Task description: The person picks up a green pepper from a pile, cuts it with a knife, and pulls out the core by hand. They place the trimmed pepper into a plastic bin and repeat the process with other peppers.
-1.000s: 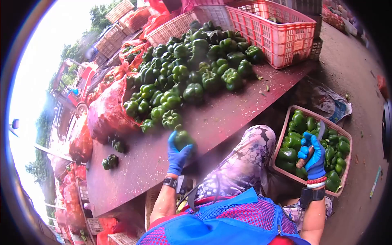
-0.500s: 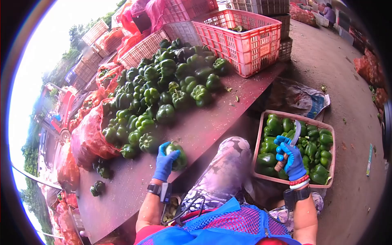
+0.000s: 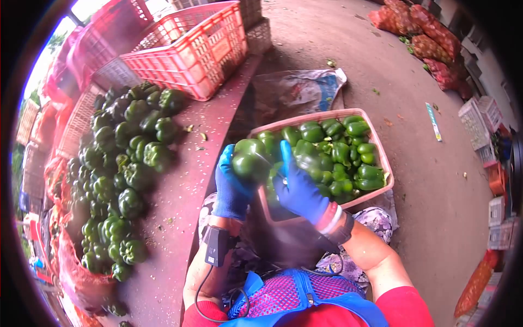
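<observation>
My left hand (image 3: 231,185), in a blue glove, is wrapped around a large green bell pepper (image 3: 250,161) above the near left corner of a pink crate (image 3: 388,163). Close beside it on the right is my right hand (image 3: 302,193), also gloved in blue, with its index finger pointing up. The curved knife seen earlier in this hand is largely hidden and smeared now; only a small bright glint shows at the fingers. Many green bell peppers (image 3: 340,155) fill the crate beneath both hands.
A heap of green bell peppers (image 3: 117,174) lies on the reddish table (image 3: 174,218) at left. A red plastic crate (image 3: 190,57) stands at the table's far end. A crumpled sack (image 3: 294,90) lies behind the pink crate. Filled net sacks (image 3: 430,43) line the far right.
The view has turned rightward. My left hand has carried the pepper off the table to the pink crate. My right hand has come in beside it, and the knife no longer shows clearly.
</observation>
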The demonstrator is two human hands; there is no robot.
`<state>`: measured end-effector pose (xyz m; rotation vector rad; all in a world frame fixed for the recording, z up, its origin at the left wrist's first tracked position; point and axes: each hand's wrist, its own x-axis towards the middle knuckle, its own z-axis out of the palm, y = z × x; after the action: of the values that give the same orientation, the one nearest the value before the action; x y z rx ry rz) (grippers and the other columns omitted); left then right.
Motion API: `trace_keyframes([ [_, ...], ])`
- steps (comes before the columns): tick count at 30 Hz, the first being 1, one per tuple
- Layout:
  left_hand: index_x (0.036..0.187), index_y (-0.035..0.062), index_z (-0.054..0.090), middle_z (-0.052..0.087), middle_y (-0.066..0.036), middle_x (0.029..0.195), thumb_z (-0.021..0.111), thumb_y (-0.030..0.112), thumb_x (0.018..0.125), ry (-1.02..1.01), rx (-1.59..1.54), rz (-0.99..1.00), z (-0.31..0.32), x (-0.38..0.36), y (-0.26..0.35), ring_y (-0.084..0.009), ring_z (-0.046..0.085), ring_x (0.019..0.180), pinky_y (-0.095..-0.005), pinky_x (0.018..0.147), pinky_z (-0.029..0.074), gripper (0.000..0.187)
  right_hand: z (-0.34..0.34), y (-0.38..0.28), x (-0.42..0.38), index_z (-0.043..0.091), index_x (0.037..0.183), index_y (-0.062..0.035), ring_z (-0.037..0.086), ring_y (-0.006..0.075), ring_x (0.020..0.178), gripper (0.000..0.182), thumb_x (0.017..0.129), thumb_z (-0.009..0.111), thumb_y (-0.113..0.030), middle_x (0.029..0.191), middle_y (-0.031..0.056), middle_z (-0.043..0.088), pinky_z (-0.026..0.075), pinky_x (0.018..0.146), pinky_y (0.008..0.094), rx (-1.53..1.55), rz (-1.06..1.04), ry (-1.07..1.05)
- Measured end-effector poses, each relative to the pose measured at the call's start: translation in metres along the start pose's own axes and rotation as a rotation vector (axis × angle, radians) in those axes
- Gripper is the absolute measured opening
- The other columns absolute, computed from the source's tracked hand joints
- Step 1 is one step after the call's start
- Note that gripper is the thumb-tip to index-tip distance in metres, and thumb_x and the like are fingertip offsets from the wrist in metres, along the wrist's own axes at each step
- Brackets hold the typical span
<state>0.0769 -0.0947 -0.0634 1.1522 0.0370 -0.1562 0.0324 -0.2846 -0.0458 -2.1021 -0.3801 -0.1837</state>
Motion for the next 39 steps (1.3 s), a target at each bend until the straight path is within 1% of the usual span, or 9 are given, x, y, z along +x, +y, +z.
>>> trace_keyframes([
  [3,0.128,0.0045,0.060,0.065,-0.017,0.125,0.056,0.042,0.096,0.014,-0.539,-0.269,0.028,0.006,-0.010,-0.0322,0.064,0.115,-0.0494,0.103,0.051,0.049,-0.002,0.019,0.004,0.003,0.155,0.0089,0.064,0.0505,0.085,0.092,0.086,0.059,-0.013,0.096,0.0374,0.063,0.052,0.076,0.0551,-0.100,0.082,-0.055],
  [8,0.134,0.0082,0.053,0.063,-0.016,0.121,0.064,0.035,0.095,0.140,0.407,0.369,0.019,0.010,-0.064,-0.0313,0.065,0.107,-0.0460,0.098,0.053,0.049,0.025,0.057,0.003,-0.003,0.156,0.0070,0.064,0.0515,0.094,0.102,0.082,0.065,-0.013,0.109,0.0385,0.062,0.052,0.083,0.0539,-0.129,0.275,-0.156],
  [14,0.125,0.0052,0.058,0.065,-0.013,0.116,0.063,0.025,0.096,0.299,-0.319,-0.161,0.038,0.012,-0.030,-0.0254,0.066,0.106,-0.0403,0.090,0.058,0.035,0.035,0.070,0.010,0.000,0.157,0.0026,0.054,0.0472,0.112,0.091,0.088,0.058,-0.012,0.122,0.0297,0.059,0.038,0.099,0.0529,-0.254,0.135,-0.172],
  [16,0.119,0.0052,0.061,0.066,-0.011,0.113,0.061,0.024,0.097,0.107,0.351,0.174,0.015,0.015,-0.034,-0.0256,0.067,0.105,-0.0402,0.091,0.058,0.029,0.039,0.075,0.015,0.001,0.157,0.0011,0.051,0.0458,0.118,0.088,0.090,0.056,-0.011,0.126,0.0268,0.058,0.033,0.105,0.0526,-0.338,0.044,-0.175],
  [23,0.129,0.0046,0.045,0.054,-0.009,0.119,0.064,0.019,0.097,0.262,0.119,0.025,0.032,-0.002,-0.019,-0.0175,0.058,0.104,-0.0332,0.090,0.053,0.040,0.061,0.094,0.005,0.004,0.159,-0.0041,0.040,0.0409,0.139,0.076,0.098,0.048,-0.009,0.142,0.0166,0.054,0.017,0.123,0.0514,-0.691,-0.284,-0.149],
  [26,0.126,0.0026,0.050,0.060,-0.008,0.113,0.061,0.017,0.097,0.189,-0.304,-0.110,0.027,0.001,-0.017,-0.0164,0.062,0.098,-0.0324,0.083,0.054,0.033,0.040,0.073,0.008,0.018,0.157,-0.0027,0.051,0.0379,0.130,0.073,0.095,0.055,-0.016,0.135,0.0232,0.058,0.032,0.115,0.0501,-0.739,-0.072,-0.285],
  [28,0.112,0.0036,0.061,0.066,-0.008,0.101,0.060,0.011,0.094,0.094,-0.465,-0.219,0.020,0.002,-0.001,-0.0183,0.066,0.089,-0.0326,0.076,0.055,0.019,0.028,0.071,0.009,0.024,0.155,-0.0016,0.059,0.0394,0.120,0.074,0.093,0.059,-0.019,0.131,0.0267,0.059,0.043,0.107,0.0493,-0.254,0.414,-0.238],
  [34,0.123,0.0119,0.053,0.061,-0.005,0.107,0.067,0.014,0.092,0.208,-0.080,-0.224,0.012,0.000,0.015,-0.0179,0.064,0.098,-0.0358,0.087,0.057,0.034,-0.032,0.053,0.016,0.021,0.159,-0.0095,0.063,0.0252,0.114,0.086,0.094,0.066,-0.044,0.140,0.0209,0.055,0.052,0.092,0.0372,0.484,0.532,-0.294],
  [39,0.142,0.0086,0.046,0.058,-0.010,0.130,0.070,0.009,0.087,-0.138,0.138,-0.205,0.040,-0.016,-0.010,-0.0202,0.059,0.116,-0.0336,0.101,0.049,0.060,-0.038,0.029,0.012,0.020,0.160,-0.0085,0.045,0.0153,0.130,0.091,0.091,0.076,-0.022,0.149,0.0100,0.042,0.040,0.107,0.0290,1.001,0.474,-0.330],
])
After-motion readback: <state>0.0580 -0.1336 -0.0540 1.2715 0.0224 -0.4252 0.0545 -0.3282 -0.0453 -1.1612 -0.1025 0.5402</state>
